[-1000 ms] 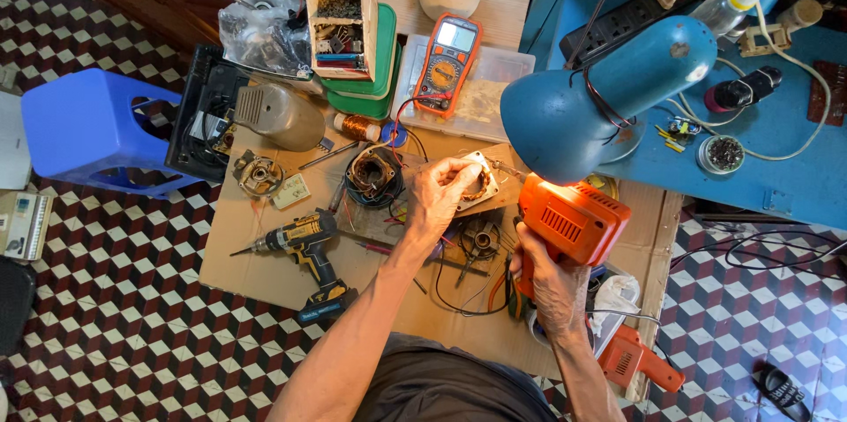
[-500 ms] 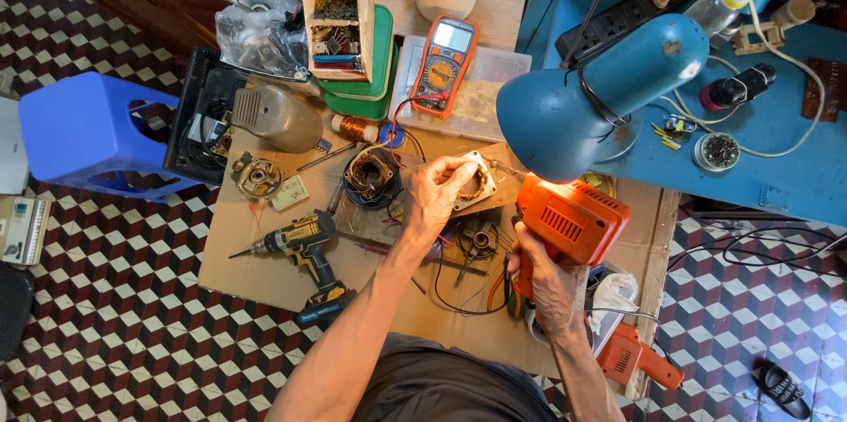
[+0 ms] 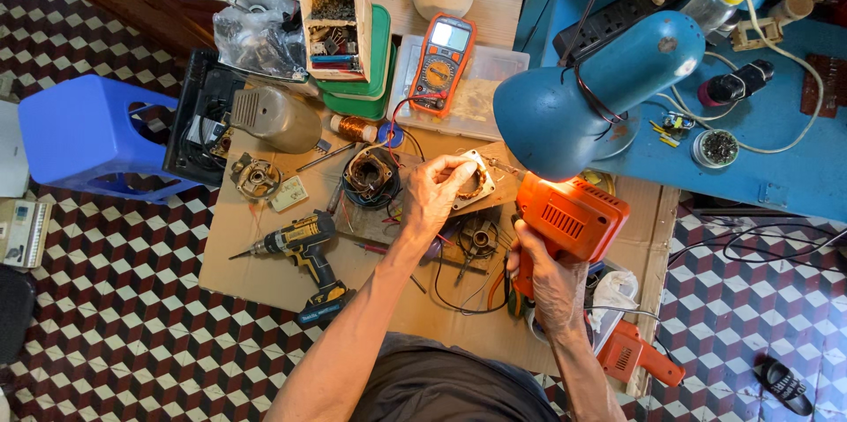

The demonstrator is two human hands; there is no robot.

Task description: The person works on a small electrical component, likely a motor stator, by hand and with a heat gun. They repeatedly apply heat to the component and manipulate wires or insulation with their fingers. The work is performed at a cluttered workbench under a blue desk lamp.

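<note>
My left hand (image 3: 437, 193) grips a small motor part with a metal frame (image 3: 476, 180) on a wooden board, under the lamp's light. My right hand (image 3: 549, 281) holds the handle of an orange power tool (image 3: 572, 216), whose body points up towards the lamp. A round motor stator with copper windings (image 3: 368, 173) lies just left of my left hand. Another dark motor piece (image 3: 479, 237) sits between my two hands, with black and red wires around it.
A blue desk lamp (image 3: 582, 96) hangs over the work. A yellow cordless drill (image 3: 304, 241) lies at the left on the cardboard sheet (image 3: 256, 246). An orange multimeter (image 3: 444, 60), green boxes (image 3: 371, 78), a blue stool (image 3: 88, 140) and a blue table (image 3: 776, 149) surround it.
Both hands stay almost where they were. The left hand's fingers shift slightly on the motor part. The lamp head drifts a little in the view.
</note>
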